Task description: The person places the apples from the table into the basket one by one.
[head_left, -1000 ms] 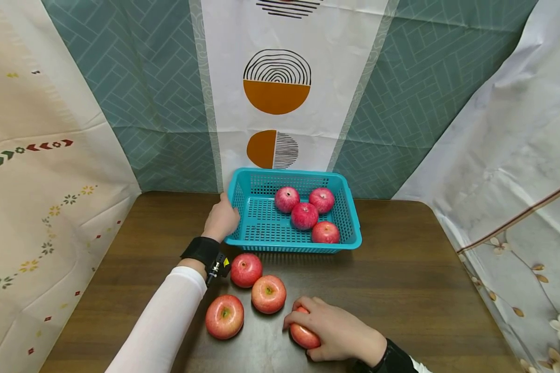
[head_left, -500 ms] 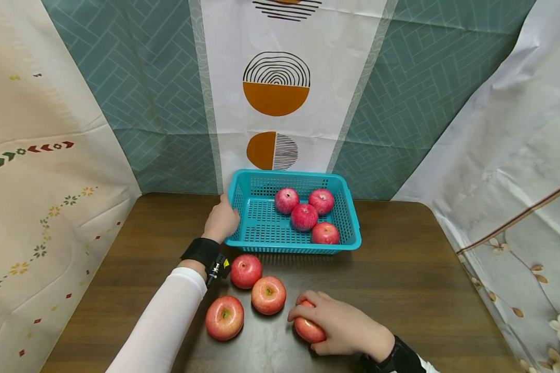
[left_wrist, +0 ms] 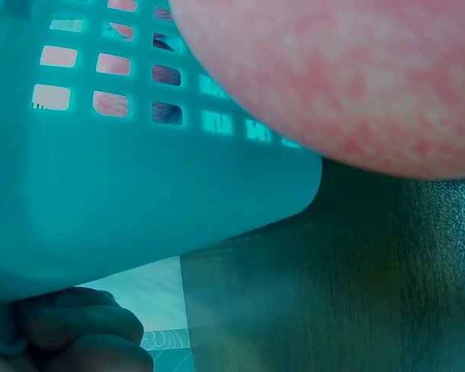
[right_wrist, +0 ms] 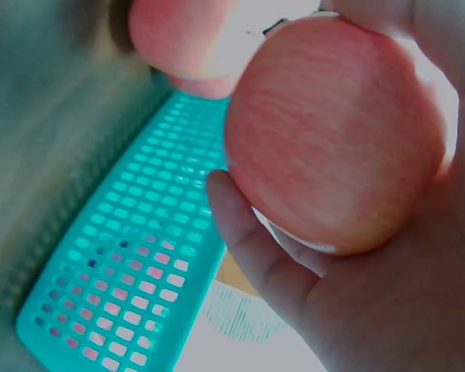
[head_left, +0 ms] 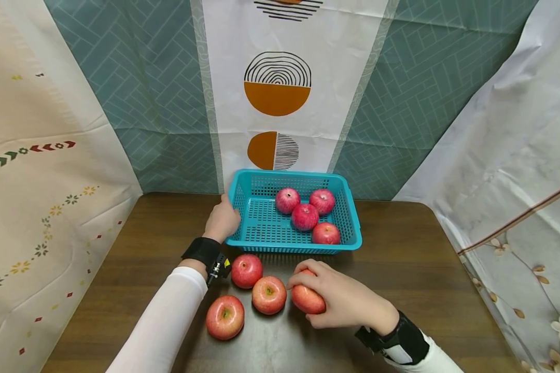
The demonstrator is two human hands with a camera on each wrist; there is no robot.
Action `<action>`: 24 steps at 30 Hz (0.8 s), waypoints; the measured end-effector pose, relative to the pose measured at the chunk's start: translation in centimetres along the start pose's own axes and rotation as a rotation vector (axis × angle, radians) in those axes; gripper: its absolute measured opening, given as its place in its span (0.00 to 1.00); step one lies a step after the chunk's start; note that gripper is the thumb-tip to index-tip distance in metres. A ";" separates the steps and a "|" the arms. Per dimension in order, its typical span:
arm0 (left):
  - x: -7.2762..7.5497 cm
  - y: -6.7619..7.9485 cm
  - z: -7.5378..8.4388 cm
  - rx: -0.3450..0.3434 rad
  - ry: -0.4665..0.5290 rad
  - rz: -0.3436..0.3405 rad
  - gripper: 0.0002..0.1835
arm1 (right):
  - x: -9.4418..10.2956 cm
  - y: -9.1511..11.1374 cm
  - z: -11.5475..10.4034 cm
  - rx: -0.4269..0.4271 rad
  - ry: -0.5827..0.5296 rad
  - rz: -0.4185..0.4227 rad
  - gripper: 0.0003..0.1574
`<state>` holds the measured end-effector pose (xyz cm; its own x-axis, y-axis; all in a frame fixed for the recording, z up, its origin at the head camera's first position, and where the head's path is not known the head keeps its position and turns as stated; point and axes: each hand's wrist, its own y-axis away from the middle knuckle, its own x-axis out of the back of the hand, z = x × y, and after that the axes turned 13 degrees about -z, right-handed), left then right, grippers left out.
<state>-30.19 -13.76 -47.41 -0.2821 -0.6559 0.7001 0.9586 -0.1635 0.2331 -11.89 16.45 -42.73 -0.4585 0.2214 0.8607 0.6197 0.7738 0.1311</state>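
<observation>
My left hand (head_left: 221, 220) grips the left rim of a turquoise perforated plastic basket (head_left: 284, 245); in the left wrist view its curled fingers (left_wrist: 85, 329) are under the rim. Several red apples lie in the basket's right half. My right hand (head_left: 343, 298) holds a red apple (head_left: 308, 299) above the table, thumb and fingers around its sides; the right wrist view shows this apple (right_wrist: 333, 139) between them, with the basket beyond. Three more apples sit on the table: one by the left wrist (head_left: 247, 270), a middle one (head_left: 268, 295) and a nearer one (head_left: 225, 317).
The brown wooden table (head_left: 415, 269) reaches back to a hanging green and white cloth (head_left: 168, 103), with the basket close in front of it. Patterned cloths hang at the left (head_left: 51, 181) and right (head_left: 504, 181). Large and close, an apple (left_wrist: 356, 85) fills the left wrist view's upper right.
My right hand has risen and moved forward toward the basket with the apple in its grasp. The left hand, the basket and the other apples have stayed in place.
</observation>
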 end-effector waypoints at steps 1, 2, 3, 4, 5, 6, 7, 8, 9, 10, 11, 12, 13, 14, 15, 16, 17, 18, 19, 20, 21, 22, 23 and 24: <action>0.0 0.0 0.0 0.000 0.000 -0.001 0.34 | 0.3 -0.2 0.0 0.003 0.003 0.018 0.38; 0.0 0.0 0.1 0.001 0.001 -0.001 0.34 | 0.6 -0.4 0.1 0.005 0.004 0.038 0.37; -0.1 0.0 0.1 0.001 0.000 0.000 0.35 | 0.9 -0.6 0.2 0.006 0.002 0.059 0.37; -0.1 0.1 0.1 0.001 -0.001 0.002 0.35 | 1.2 -0.8 0.3 0.008 -0.003 0.079 0.36; -0.1 0.1 0.2 0.001 -0.002 0.002 0.35 | 1.4 -1.0 0.4 0.006 -0.009 0.102 0.36; -0.1 0.1 0.2 0.001 -0.004 0.002 0.35 | 1.6 -1.2 0.5 0.006 -0.018 0.126 0.36; -0.1 0.1 0.2 0.001 -0.004 0.001 0.35 | 1.8 -1.4 0.6 0.006 -0.026 0.149 0.36; -0.2 0.1 0.3 0.001 -0.003 0.001 0.35 | 2.0 -1.6 0.7 0.001 -0.033 0.169 0.36; -0.2 0.1 0.3 0.002 -0.002 0.000 0.35 | 2.1 -1.9 0.8 -0.003 -0.041 0.188 0.36; -0.2 0.1 0.3 0.001 -0.003 0.000 0.35 | 2.3 -2.1 0.9 -0.010 -0.045 0.206 0.36; -0.2 0.0 0.3 0.002 -0.004 0.000 0.35 | 2.4 -2.3 1.0 -0.019 -0.047 0.223 0.36; -0.2 0.0 0.4 0.001 -0.006 0.000 0.35 | 2.6 -2.6 1.1 -0.024 -0.050 0.237 0.36; -0.2 0.0 0.4 0.000 -0.007 0.001 0.35 | 2.7 -2.8 1.2 -0.031 -0.051 0.251 0.36; -0.2 0.0 0.4 0.000 -0.008 0.002 0.35 | 2.8 -3.0 1.3 -0.037 -0.053 0.265 0.35; -0.2 0.1 0.4 0.000 -0.011 0.004 0.35 | 2.9 -3.3 1.5 -0.042 -0.057 0.279 0.34; -0.2 0.1 0.4 -0.001 -0.013 0.003 0.35 | 3.0 -3.6 1.6 -0.049 -0.063 0.293 0.33; -0.1 0.1 0.4 0.002 -0.012 0.003 0.34 | 3.1 -3.9 1.7 -0.059 -0.071 0.308 0.30; -0.1 0.1 0.4 0.003 -0.016 0.002 0.34 | 3.2 -4.3 1.9 -0.073 -0.083 0.326 0.28; -0.1 0.1 0.3 0.008 -0.016 0.002 0.34 | 3.3 -4.7 2.0 -0.094 -0.091 0.347 0.26; 0.0 0.1 0.3 0.010 -0.017 0.000 0.34 | 3.3 -5.2 2.2 -0.120 -0.092 0.368 0.23; 0.0 0.1 0.3 0.012 -0.017 0.000 0.35 | 3.4 -5.6 2.5 -0.151 -0.090 0.388 0.22; 0.1 0.1 0.2 0.014 -0.017 -0.002 0.35 | 3.4 -6.1 2.7 -0.182 -0.087 0.404 0.21; 0.1 0.1 0.2 0.016 -0.018 -0.002 0.35 | 3.4 -6.7 2.9 -0.213 -0.080 0.418 0.20; 0.1 0.2 0.2 0.017 -0.021 -0.004 0.35 | 3.3 -7.2 3.2 -0.242 -0.072 0.425 0.21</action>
<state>-30.09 -13.75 -47.15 -0.2867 -0.6393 0.7135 0.9568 -0.1530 0.2474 -19.88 13.53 -42.35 -0.1708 0.5341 0.8280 0.8875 0.4484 -0.1062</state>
